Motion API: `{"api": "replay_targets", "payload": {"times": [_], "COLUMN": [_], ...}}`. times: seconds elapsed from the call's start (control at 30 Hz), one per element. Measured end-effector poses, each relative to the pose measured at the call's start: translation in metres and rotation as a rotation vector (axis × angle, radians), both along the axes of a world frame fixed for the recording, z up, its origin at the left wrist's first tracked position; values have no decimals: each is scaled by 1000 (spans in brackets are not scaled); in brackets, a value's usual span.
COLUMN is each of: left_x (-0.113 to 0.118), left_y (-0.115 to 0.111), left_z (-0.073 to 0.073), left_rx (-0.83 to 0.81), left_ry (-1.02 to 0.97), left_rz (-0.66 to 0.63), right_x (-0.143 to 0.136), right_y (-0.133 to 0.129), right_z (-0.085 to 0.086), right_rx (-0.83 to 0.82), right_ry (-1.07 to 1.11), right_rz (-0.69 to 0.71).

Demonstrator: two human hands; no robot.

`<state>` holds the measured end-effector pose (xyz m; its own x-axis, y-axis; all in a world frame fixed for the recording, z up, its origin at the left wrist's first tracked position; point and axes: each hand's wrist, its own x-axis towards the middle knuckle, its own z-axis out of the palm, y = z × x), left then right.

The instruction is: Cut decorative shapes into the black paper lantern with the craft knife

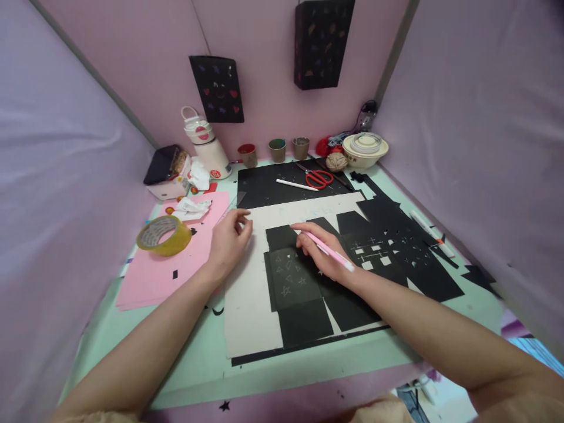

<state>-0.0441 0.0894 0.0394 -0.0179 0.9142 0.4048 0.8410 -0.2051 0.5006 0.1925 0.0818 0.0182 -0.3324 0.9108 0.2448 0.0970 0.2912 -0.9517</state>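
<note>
My right hand [321,249] holds a pink pen-like tool [328,251] and rests over a cut black paper shape [304,323] that bears small drawn stars and triangles. My left hand [231,238] has its fingers curled, at the left edge of the white board [251,317]; whether anything is between its fingertips is too small to tell. To the right, more black paper [383,217] lies on the board, with square and small cut-outs in it.
Left of the board, a yellow tape roll [165,235] sits on pink paper [154,282]. Behind are red-handled scissors [319,178], a white pencil [296,185], paper cups [277,151], a white blender [211,153] and a bowl [365,154]. Black lanterns [324,44] hang above.
</note>
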Motion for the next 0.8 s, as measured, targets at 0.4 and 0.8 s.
{"api": "replay_targets", "payload": {"times": [0.4, 0.8], "left_x": [24, 25], "left_y": [-73, -73], "left_z": [-25, -32], "left_rx": [41, 80], "left_ry": [285, 326], "left_rz": [-675, -632], "right_x": [-5, -11], "right_y": [-14, -22], "right_z": [4, -4], "right_rx": [-5, 115], "right_ry": [-283, -422], "right_rz": [-164, -116]}}
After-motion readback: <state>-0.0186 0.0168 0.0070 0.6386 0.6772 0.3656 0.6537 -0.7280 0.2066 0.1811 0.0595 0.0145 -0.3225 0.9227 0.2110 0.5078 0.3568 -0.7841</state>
